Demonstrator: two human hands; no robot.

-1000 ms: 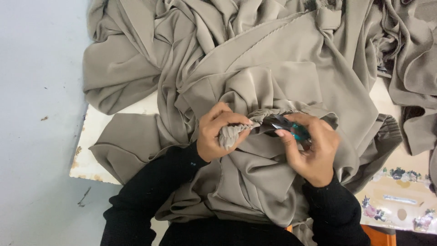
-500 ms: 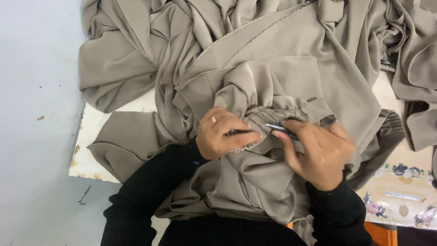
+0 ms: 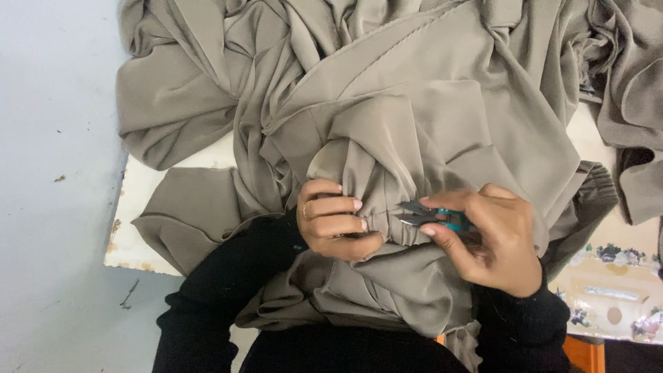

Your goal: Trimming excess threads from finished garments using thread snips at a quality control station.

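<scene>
Item: grey-taupe garment (image 3: pixel 428 110), one large heap of loose fabric spread over the white tabletop (image 3: pixel 148 200) from 9 to 3 o'clock, its lower folds draped toward the person's lap at 6 o'clock.

Handling, as judged: soft, limp, light and smooth-faced, likely to slip and sag unless bunched. The gathered seam (image 3: pixel 387 224) at centre looks the firmest place to hold.

Left hand (image 3: pixel 335 224): fingers curled, clamped on the gathered seam.

Right hand (image 3: pixel 494 238): fingers closed around teal-handled thread snips (image 3: pixel 431 215), blade tips just beside the seam, at 3 o'clock of the left hand.

Also present: patterned floral surface (image 3: pixel 615 290) at 4 o'clock; pale blue floor (image 3: pixel 55 207) at 9 o'clock.
</scene>
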